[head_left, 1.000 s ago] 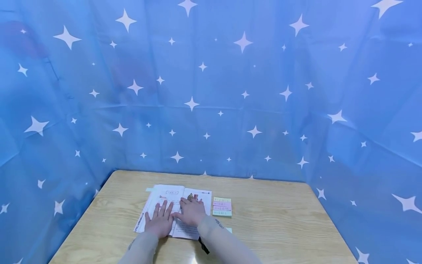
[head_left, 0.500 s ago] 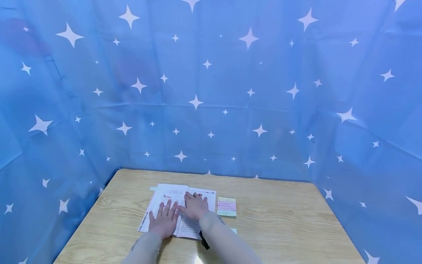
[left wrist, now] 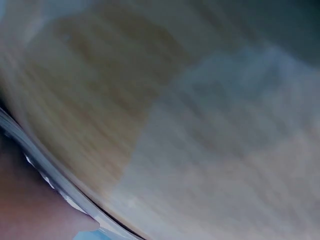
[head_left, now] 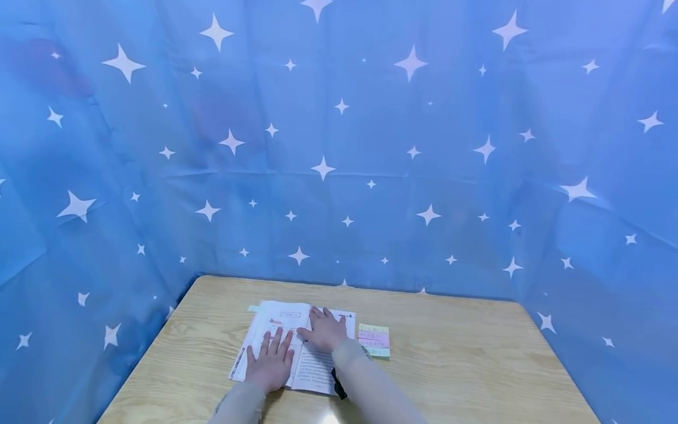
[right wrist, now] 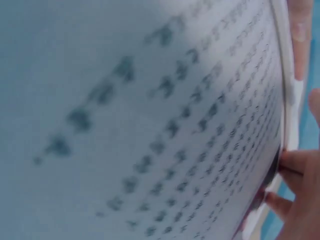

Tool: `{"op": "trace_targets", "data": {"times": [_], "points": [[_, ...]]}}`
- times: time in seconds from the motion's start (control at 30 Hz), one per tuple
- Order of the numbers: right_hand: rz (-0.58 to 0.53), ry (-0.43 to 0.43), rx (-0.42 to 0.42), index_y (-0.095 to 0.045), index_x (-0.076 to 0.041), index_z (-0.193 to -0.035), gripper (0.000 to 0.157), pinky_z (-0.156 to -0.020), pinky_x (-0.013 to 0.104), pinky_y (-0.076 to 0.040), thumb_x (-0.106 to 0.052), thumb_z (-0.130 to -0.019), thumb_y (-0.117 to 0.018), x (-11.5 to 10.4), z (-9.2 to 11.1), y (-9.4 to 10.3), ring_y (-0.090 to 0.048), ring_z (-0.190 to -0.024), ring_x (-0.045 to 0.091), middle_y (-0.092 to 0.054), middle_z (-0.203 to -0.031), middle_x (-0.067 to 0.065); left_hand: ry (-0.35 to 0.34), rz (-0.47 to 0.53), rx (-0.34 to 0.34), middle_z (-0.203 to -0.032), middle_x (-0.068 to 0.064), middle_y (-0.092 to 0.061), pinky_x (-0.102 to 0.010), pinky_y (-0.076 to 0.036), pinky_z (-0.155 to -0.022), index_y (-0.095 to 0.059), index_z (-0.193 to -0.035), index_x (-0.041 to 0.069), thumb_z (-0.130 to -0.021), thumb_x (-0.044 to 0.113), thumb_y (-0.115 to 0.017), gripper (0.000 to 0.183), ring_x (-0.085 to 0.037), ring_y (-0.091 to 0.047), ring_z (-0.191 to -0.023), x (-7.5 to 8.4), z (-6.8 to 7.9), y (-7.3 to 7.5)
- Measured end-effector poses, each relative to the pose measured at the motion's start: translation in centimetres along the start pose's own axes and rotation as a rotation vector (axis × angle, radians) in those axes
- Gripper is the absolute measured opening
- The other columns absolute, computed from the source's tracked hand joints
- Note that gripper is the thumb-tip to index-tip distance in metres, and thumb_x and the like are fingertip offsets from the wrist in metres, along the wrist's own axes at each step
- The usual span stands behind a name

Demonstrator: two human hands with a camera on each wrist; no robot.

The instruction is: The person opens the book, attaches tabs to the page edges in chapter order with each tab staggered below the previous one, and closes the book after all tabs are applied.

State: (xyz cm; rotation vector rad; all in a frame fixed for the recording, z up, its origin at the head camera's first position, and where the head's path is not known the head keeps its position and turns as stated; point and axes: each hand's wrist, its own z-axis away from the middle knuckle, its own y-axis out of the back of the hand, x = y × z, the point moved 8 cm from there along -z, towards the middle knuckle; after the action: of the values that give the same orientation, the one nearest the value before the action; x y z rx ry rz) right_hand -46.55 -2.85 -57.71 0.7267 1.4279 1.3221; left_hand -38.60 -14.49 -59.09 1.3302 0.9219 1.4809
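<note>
An open book with printed pages lies on the wooden table, a dark line of spine between its halves. My left hand rests on the lower part of the left page with fingers spread. On the upper right page, beside the fold, lies my right hand, its fingers extended and covering part of that page. In the right wrist view, rows of print on the page fill most of the frame, with fingers at the right edge. The left wrist view is blurred and shows only a little skin at its lower left.
A row of yellow, pink and green sticky notes with handwriting lies right of the book. A pale tab sticks out at the book's upper left. Wooden table surface extends to the right, and a blue star-patterned curtain surrounds it.
The right hand has slid toward the far edge of the book, covering the picture seen earlier on the right page. My left hand stays about where it was. The head view has shifted slightly.
</note>
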Motion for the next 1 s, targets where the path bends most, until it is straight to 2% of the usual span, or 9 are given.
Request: {"op": "trace_targets", "data": {"times": [0.13,0.3,0.43,0.63,0.77,0.87,1.0], "points": [[-0.016,0.014,0.017,-0.032,-0.017,-0.137,0.069,-0.097,0.062,-0.015,-0.060,-0.084,-0.037,0.7,0.0,0.1,-0.021,-0.130,0.023,-0.028,-0.142,-0.004,0.005,-0.001,-0.002,-0.147,-0.001,-0.014,-0.063,0.009,-0.095,-0.023,-0.140,0.025,-0.094,0.043,-0.023,0.049,-0.030,-0.003,-0.132,0.4,0.0,-0.2],[-0.007,0.067,0.033,-0.028,-0.015,-0.139,0.072,-0.089,0.070,-0.016,-0.058,-0.083,-0.041,-0.2,0.2,0.1,-0.025,-0.127,0.031,-0.026,-0.143,-0.001,0.023,-0.002,-0.022,-0.146,-0.001,-0.014,-0.064,0.010,-0.094,-0.024,-0.140,0.025,-0.094,0.043,-0.023,0.049,-0.031,-0.004,-0.132,0.2,0.2,-0.4],[-0.004,0.099,0.027,-0.032,-0.019,-0.138,0.060,-0.086,0.073,-0.015,-0.052,-0.088,-0.037,-1.0,0.3,0.2,-0.024,-0.127,0.035,-0.026,-0.142,-0.004,0.014,-0.016,-0.017,-0.146,-0.002,-0.014,-0.065,0.009,-0.094,-0.023,-0.140,0.025,-0.094,0.044,-0.022,0.050,-0.031,-0.004,-0.132,-0.2,-0.1,-0.6],[0.011,0.162,-0.021,-0.035,-0.019,-0.136,0.045,-0.090,0.070,-0.015,-0.037,-0.095,-0.032,-1.8,1.2,0.9,-0.022,-0.129,0.027,-0.026,-0.142,-0.005,-0.002,-0.095,0.052,-0.145,0.000,-0.020,-0.067,-0.002,-0.094,-0.026,-0.139,0.029,-0.093,0.045,-0.025,0.049,-0.030,-0.012,-0.131,-0.7,-0.9,0.4],[0.093,0.233,-0.016,-0.033,-0.018,-0.137,0.044,-0.091,0.066,-0.022,-0.033,-0.095,-0.031,-2.3,2.5,0.8,-0.024,-0.128,0.027,-0.026,-0.142,-0.004,-0.024,-0.118,0.091,-0.143,0.001,-0.026,-0.068,-0.012,-0.092,-0.031,-0.137,0.030,-0.092,0.042,-0.031,0.046,-0.031,-0.020,-0.129,-0.4,-1.2,1.1],[0.129,0.269,-0.017,-0.033,-0.018,-0.137,0.044,-0.091,0.066,-0.021,-0.033,-0.095,-0.031,-2.6,3.6,0.3,-0.026,-0.128,0.026,-0.026,-0.142,-0.005,-0.043,-0.116,0.116,-0.140,-0.002,-0.031,-0.070,-0.018,-0.089,-0.036,-0.135,0.028,-0.092,0.036,-0.035,0.043,-0.034,-0.025,-0.126,0.1,-1.1,1.4],[0.098,0.303,-0.047,-0.032,-0.020,-0.137,0.045,-0.090,0.068,-0.018,-0.035,-0.095,-0.031,-3.6,5.4,-0.7,-0.025,-0.129,0.023,-0.026,-0.142,-0.007,-0.055,-0.112,0.125,-0.137,-0.006,-0.036,-0.072,-0.023,-0.083,-0.041,-0.132,0.023,-0.091,0.024,-0.039,0.041,-0.039,-0.029,-0.122,0.5,-0.5,1.9]]}}
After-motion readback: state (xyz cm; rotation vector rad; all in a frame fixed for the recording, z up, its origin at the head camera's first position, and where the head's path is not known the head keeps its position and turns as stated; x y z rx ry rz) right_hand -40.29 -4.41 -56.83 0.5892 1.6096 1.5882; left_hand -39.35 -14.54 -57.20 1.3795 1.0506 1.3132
